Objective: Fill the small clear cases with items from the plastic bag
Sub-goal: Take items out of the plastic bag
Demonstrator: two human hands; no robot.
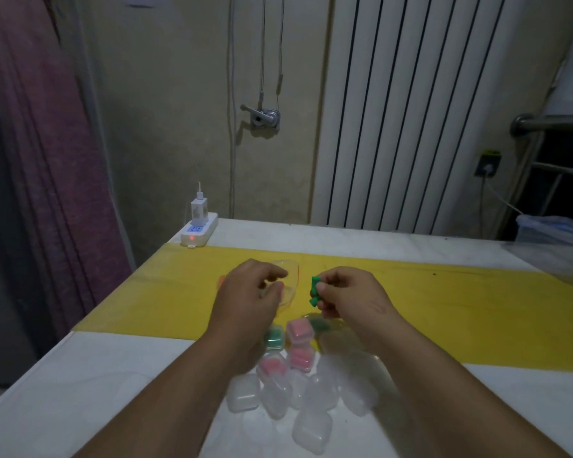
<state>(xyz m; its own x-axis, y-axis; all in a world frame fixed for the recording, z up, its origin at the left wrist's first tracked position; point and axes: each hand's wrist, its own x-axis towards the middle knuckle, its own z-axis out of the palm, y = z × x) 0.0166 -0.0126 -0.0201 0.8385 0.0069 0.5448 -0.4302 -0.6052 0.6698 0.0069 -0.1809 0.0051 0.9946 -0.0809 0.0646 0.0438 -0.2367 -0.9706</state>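
Note:
My right hand [351,299] pinches a few small green foam pieces [315,291] above the yellow strip [444,309]. My left hand [248,294] curls its fingers round a small clear open case [291,282], just left of the green pieces. Under my right wrist lies a clear plastic bag [321,325] with green pieces inside, partly hidden. Between my forearms stand closed cases: three filled with pink [300,330] and one filled with green [274,339]. Several empty clear cases [244,393] lie nearer to me on the white table [80,391].
A white power strip [199,232] with a charger plugged in sits at the table's far left corner. A clear plastic container [556,239] stands at the far right. An orange bit [222,280] shows left of my left hand. A radiator stands behind the table.

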